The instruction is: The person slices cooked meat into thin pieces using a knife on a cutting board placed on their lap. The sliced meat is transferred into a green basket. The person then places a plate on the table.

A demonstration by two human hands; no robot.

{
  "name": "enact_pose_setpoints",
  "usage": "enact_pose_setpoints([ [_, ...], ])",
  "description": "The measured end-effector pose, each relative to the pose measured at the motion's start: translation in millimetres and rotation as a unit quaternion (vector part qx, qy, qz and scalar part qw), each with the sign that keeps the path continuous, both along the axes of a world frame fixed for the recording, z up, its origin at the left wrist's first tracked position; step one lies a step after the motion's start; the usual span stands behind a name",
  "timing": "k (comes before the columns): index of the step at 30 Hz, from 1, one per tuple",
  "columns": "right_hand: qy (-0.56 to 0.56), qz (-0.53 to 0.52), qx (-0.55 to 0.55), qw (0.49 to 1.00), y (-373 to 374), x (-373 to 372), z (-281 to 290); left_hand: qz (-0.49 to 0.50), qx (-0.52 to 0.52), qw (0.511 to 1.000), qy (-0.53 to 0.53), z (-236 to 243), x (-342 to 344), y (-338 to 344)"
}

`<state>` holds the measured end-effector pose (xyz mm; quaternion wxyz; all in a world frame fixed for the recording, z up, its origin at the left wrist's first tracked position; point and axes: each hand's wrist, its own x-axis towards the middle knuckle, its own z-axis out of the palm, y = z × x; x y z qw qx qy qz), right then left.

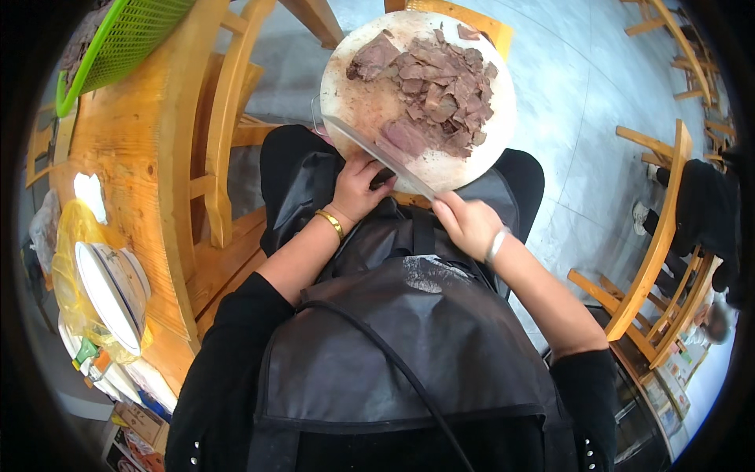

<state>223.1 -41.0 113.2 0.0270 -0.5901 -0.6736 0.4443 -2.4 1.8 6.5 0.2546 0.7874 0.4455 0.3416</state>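
Note:
My right hand (470,226) grips the handle of a wide-bladed knife (377,152), its blade slanting up and left across the near part of a round white cutting board (354,118). My left hand (360,186) is by the board's near edge, next to the blade, with fingers curled; what they press on, if anything, is hidden. Just beyond the blade lies a pinkish piece of cooked meat (404,138). A heap of sliced brown meat (444,90) covers the board's right side. At the far left of the board sits a larger chunk of meat (373,58).
On my left stands a wooden table (126,157) with a green mesh basket (130,47) and stacked white dishes (106,291) in a yellow plastic bag (71,244). A wooden chair (224,134) is beside it. To my right are more wooden chairs (661,236) and a person in dark clothes (704,220).

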Motion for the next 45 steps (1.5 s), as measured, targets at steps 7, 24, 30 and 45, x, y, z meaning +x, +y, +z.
enact_pose_setpoints([
  [7,-0.029,0.005,-0.099,0.995,-27.8,28.8,29.2,0.004,-0.008,1.0,-0.019,-5.0,-0.2,0.9],
  [24,0.077,-0.07,-0.061,0.993,67.3,-26.4,-59.4,-0.016,0.024,0.999,0.012,3.3,1.1,1.3],
  [30,0.023,-0.017,-0.004,1.0,4.3,0.0,-0.7,-0.002,0.016,0.999,0.027,2.3,-0.1,2.2],
  [45,-0.044,0.009,-0.106,0.993,18.1,-14.5,-20.5,0.013,0.021,1.0,-0.014,-2.1,3.6,4.3],
])
